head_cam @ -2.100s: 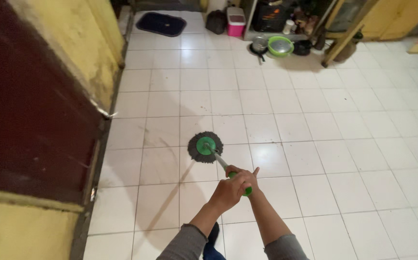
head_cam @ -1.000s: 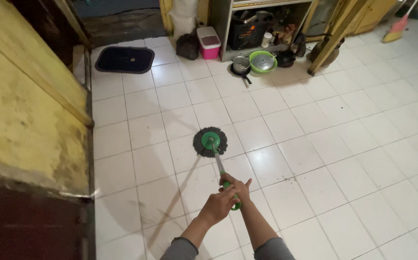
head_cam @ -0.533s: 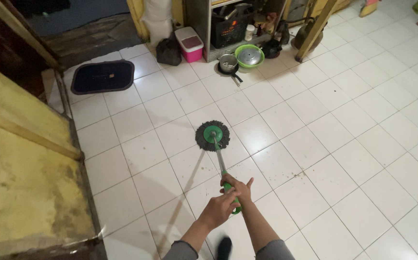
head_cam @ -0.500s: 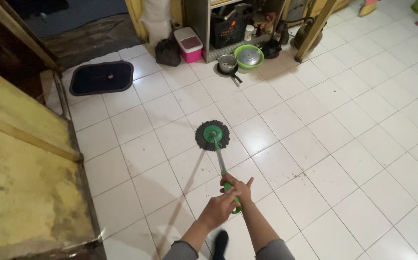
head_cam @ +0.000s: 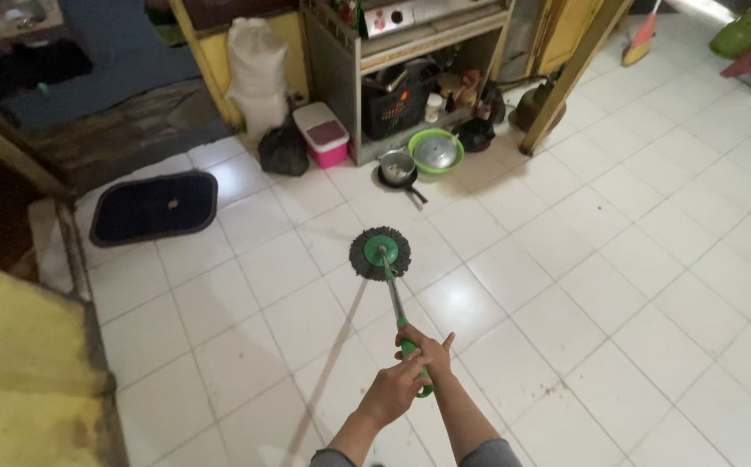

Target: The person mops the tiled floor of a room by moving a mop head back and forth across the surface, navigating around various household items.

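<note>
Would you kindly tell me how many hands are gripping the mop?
2: the left hand and right hand, both on the mop handle's green grip.

A dark rectangular floor mat [head_cam: 156, 207] is laid on the white tiled floor [head_cam: 652, 259] at the left. A pink plastic box with a white lid [head_cam: 323, 134] is set beside a black bag [head_cam: 283, 152], and a white sack [head_cam: 256, 78] is stood behind them. A small metal pan with a dark handle [head_cam: 398, 168] and a green basin covered by a metal lid [head_cam: 435, 151] are placed before a grey metal shelf [head_cam: 410, 52].
</note>
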